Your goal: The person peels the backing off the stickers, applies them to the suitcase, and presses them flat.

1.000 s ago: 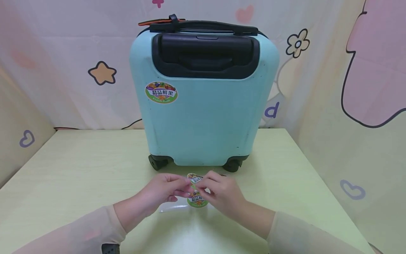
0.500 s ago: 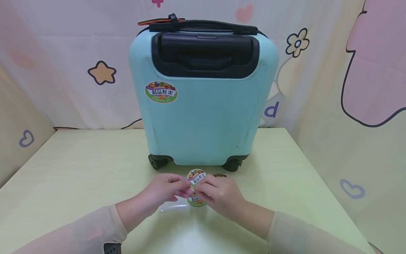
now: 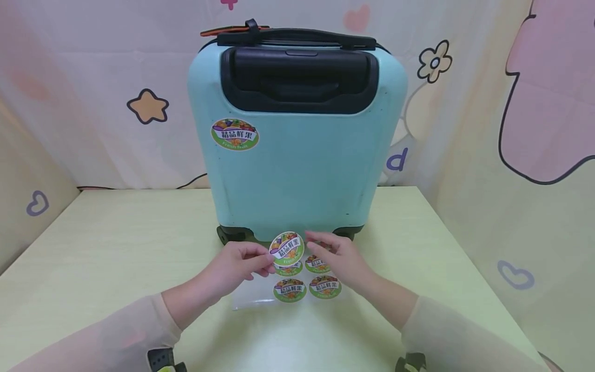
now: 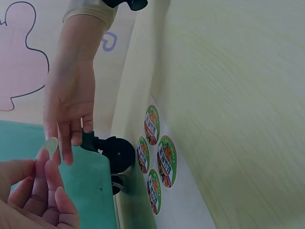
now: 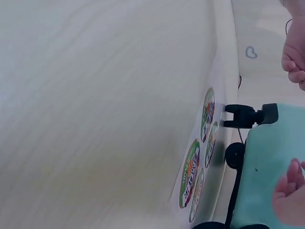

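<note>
My left hand [image 3: 239, 264] pinches the edge of a round fruit sticker [image 3: 286, 249] between thumb and fingers, holding it raised over the sticker sheet [image 3: 254, 298]. In the left wrist view the lifted sticker [image 4: 51, 145] appears nearly edge-on, its pale back showing. Just right of it, my right hand [image 3: 343, 259] has its fingers extended and grips nothing; it partly covers a sticker on the sheet. Several matching stickers remain stuck to this clear sheet, which lies on the table. Behind both hands stands a light blue suitcase [image 3: 297, 170] with one such sticker [image 3: 235, 135] on its upper left.
Black wheels [image 5: 234, 155] carry the suitcase on the pale table [image 3: 116, 248]. Its black handle recess [image 3: 299, 77] is near the top. A patterned curtain [image 3: 93, 103] hangs behind and along both sides.
A sticker low between both hands has come up off the sheet, held by the left hand. The right hand has let go and moved right and slightly up, uncovering stickers on the sheet.
</note>
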